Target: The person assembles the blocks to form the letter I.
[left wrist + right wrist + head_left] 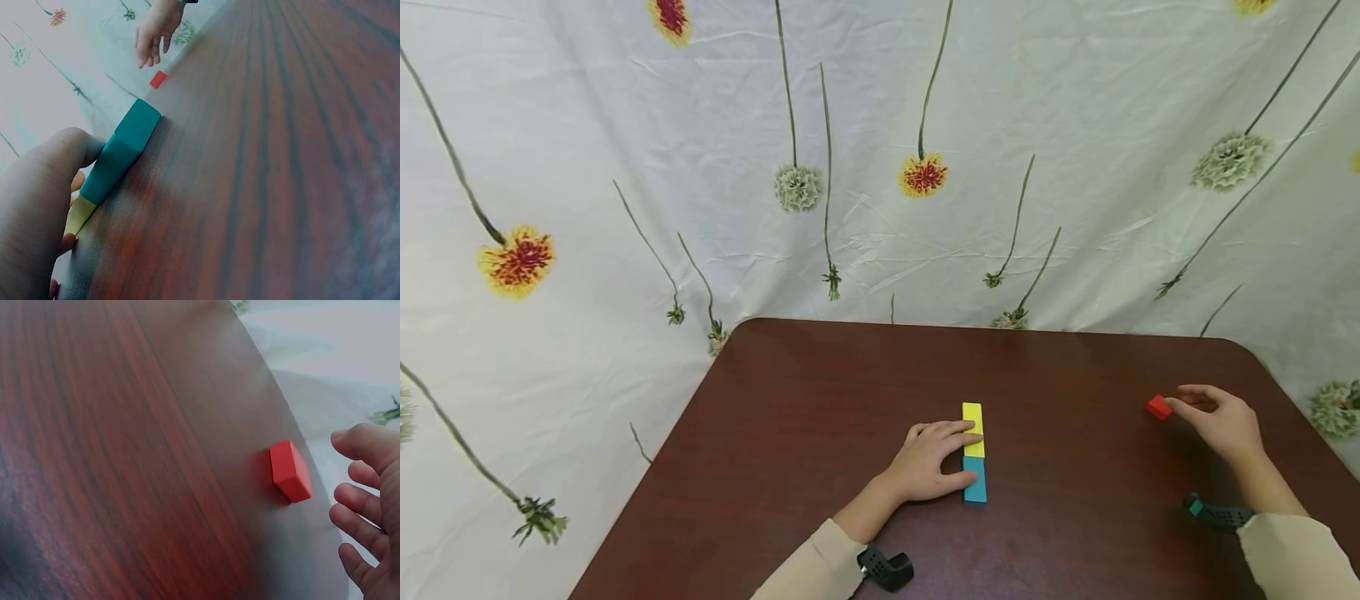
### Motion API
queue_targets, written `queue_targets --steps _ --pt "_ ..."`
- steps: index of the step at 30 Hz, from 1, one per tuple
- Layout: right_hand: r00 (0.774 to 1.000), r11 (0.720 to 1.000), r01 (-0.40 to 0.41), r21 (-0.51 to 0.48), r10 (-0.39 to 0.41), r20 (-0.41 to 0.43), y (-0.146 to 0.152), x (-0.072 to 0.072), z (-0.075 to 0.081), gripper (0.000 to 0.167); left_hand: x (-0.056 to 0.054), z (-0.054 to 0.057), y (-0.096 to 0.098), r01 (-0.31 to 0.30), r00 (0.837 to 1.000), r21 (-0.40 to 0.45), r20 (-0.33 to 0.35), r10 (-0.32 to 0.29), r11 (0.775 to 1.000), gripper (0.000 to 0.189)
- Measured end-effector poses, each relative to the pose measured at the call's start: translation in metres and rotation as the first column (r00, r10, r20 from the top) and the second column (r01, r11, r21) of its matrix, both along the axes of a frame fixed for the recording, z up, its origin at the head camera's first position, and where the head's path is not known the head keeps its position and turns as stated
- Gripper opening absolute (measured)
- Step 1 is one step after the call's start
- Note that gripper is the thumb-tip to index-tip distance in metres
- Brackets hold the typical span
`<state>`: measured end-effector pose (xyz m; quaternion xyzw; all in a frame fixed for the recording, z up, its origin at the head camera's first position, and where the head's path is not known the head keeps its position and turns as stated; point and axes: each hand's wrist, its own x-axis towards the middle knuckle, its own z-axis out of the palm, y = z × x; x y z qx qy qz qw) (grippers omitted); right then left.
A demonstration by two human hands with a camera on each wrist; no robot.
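Observation:
A yellow block (pixel 973 412) and a teal block (pixel 975 491) lie end to end in one straight line on the table. My left hand (pixel 927 463) rests on the pair from the left side. Its extended fingers reach across the yellow block, while the thumb touches the teal one. Part of the yellow block is hidden under those fingers. A small red block (pixel 289 472) sits by itself on the right side of the table. Beside it is my right hand (pixel 1223 423), thumb and fingers apart; the right wrist view shows a gap between this hand and the block.
The dark red-brown wooden table (pixel 820 375) has rounded far corners. Behind it hangs a pale cloth (pixel 865 108) printed with flowers. Each wrist wears a black band, the left band (pixel 886 568) just above the table's near part.

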<state>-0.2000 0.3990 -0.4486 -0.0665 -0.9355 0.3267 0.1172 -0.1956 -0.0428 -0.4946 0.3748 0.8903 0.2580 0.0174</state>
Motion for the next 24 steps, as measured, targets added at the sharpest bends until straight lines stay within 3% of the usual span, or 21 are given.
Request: queue_targets --steps 7,14,24 --pt "0.998 1.0 0.016 0.013 -0.017 0.053 0.003 -0.003 -0.005 0.055 0.0 0.001 0.0 -0.004 1.0 -0.003 -0.011 0.004 1.0 0.052" --pt "0.991 1.0 -0.024 0.004 0.023 0.13 0.002 -0.002 -0.011 0.063 0.002 0.001 0.001 -0.004 1.0 -0.007 -0.009 0.004 1.0 0.052" --pt "0.995 0.999 -0.016 0.038 0.012 0.102 -0.004 -0.004 -0.02 0.059 0.002 0.001 0.0 -0.001 1.0 -0.004 -0.016 0.001 1.0 0.053"
